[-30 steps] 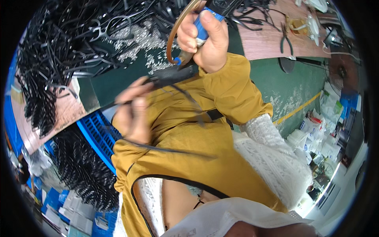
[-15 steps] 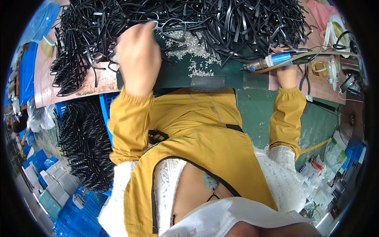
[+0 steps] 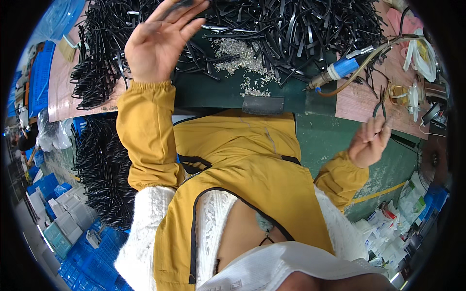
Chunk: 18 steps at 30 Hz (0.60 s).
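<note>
My left hand (image 3: 158, 48) is raised over the left part of the pile of black eyeglass temples (image 3: 291, 31), palm showing and fingers spread. A dark blurred shape shows behind its fingertips; I cannot make out what it is. At the right table edge my right hand (image 3: 370, 144) has its fingers curled around the handle ends of small pliers (image 3: 380, 104), whose jaws point away from me. A blue power screwdriver (image 3: 342, 68) with a hose lies farther in, apart from the hand. Small silvery metal pieces (image 3: 238, 56) are heaped on the dark green mat (image 3: 204, 94).
A dark curved plate (image 3: 263, 104) sits at the table's front edge. Bundled temples (image 3: 102, 174) fill a blue crate below left. Yellowish bottles (image 3: 399, 94) stand at right, beside a white bag (image 3: 421, 58). A fan (image 3: 432, 155) is near the right rim.
My left hand has opened and swung up and left; the black eyeglass frame it held no longer shows. My right hand has left the screwdriver and moved down to the pliers, which sit nearer me.
</note>
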Motion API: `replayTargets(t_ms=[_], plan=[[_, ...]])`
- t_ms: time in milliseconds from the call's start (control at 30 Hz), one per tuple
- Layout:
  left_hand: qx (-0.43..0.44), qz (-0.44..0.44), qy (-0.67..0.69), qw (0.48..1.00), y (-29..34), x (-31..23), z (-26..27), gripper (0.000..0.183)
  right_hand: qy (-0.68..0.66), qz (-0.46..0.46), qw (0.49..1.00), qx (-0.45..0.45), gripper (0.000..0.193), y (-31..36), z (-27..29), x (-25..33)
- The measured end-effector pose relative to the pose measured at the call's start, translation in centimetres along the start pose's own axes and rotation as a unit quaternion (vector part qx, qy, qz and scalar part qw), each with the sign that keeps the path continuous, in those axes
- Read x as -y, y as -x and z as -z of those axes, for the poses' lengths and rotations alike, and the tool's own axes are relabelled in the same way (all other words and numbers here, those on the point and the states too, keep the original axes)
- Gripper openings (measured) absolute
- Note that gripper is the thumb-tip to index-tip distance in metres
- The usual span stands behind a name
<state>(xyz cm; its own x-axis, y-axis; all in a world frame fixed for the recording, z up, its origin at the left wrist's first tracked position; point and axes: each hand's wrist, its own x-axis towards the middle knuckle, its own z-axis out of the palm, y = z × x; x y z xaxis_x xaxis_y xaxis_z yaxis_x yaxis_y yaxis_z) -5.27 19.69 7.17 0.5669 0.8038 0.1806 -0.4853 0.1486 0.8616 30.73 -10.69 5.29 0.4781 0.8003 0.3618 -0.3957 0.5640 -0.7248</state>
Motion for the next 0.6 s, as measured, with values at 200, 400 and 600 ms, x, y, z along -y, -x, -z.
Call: replayTargets(t_ms=[200,400,600], plan=[[-0.134,0.131,0.103,0.977,5.2,4.6,-6.1,0.019,0.271,-0.028,0.953,0.129,0.023,1.3,-7.1,-7.2],[-0.131,0.054,0.148,0.979,8.4,8.9,-9.9,0.046,0.187,-0.078,0.97,0.133,0.014,1.4,-9.9,-9.3],[-0.185,0.093,0.137,0.969,8.4,9.4,-10.9,0.028,0.469,0.008,0.867,0.166,0.037,-1.7,-11.9,-11.4]])
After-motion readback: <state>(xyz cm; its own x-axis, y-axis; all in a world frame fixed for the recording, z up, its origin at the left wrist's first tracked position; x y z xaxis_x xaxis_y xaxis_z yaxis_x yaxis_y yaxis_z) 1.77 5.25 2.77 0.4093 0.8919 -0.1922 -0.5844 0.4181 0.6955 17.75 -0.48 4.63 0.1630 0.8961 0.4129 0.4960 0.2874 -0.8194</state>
